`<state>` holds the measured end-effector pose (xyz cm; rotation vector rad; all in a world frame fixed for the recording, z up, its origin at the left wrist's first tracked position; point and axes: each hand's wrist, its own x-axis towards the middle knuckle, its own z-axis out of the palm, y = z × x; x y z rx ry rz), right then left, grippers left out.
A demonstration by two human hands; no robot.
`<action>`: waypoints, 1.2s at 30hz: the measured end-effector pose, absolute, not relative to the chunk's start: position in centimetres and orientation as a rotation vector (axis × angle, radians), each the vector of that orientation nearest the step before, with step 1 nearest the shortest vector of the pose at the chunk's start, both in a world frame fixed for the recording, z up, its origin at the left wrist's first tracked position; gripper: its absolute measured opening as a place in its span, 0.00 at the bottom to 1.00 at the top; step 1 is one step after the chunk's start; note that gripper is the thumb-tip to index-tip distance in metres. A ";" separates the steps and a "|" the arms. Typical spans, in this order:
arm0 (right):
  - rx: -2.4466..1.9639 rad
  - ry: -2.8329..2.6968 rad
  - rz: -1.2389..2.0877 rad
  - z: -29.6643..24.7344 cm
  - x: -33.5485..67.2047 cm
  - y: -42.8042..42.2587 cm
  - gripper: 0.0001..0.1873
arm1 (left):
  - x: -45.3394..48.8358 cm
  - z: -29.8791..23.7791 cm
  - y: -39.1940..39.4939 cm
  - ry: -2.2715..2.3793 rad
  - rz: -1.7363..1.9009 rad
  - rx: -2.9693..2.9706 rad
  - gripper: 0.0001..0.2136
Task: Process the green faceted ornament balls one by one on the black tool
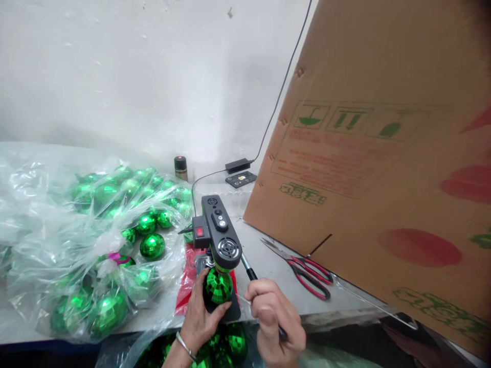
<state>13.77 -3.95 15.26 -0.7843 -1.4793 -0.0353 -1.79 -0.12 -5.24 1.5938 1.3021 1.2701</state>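
Under the round head of a small black bench press [220,230] sits a shiny green faceted ball ornament [219,286]. My left hand [201,312], a silver bangle at its wrist, curls thumb and fingers around the ball's near side. To the right, my right hand [274,319] is closed around the black grip of the press's lever [251,274]. The ball's top is hidden by the press head. A red switch [200,231] shows on the press's side. Red plastic sheet [185,296] lies beneath the black base.
Clear plastic bags [34,245] of green balls cover the left of the table. Scissors [303,266] with red-black handles lie to the right, beside a large cardboard box [376,168]. Behind stand a dark-capped bottle [180,167] and a power adapter [238,165]. More green balls [233,340] sit below the edge.
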 end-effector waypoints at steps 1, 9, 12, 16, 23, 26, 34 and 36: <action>-0.792 -1.461 -0.033 15.0 13.6 -3.9 0.23 | -1.8 -5.2 -0.1 1.308 1.268 1.586 0.40; -0.767 -1.352 -0.004 12.7 12.8 -3.7 0.20 | -1.5 -5.0 -0.3 1.330 1.279 1.533 0.40; -0.759 -1.327 0.005 12.4 12.6 -3.7 0.20 | -1.4 -4.8 -0.4 1.326 1.279 1.528 0.39; -0.771 -1.315 -0.003 12.5 12.4 -3.7 0.20 | -1.5 -4.8 -0.4 1.320 1.266 1.546 0.38; -0.754 -1.275 0.023 11.7 12.3 -3.6 0.21 | -1.4 -5.0 -0.4 1.309 1.278 1.558 0.39; -0.750 -1.261 0.045 11.2 12.3 -3.6 0.21 | -1.4 -5.0 -0.3 1.310 1.287 1.555 0.39; -0.751 -1.265 0.070 10.6 12.6 -3.6 0.21 | -1.3 -5.0 -0.2 1.319 1.258 1.586 0.38; -0.746 -1.281 0.065 10.6 12.7 -3.6 0.22 | -1.3 -5.1 -0.2 1.315 1.269 1.602 0.38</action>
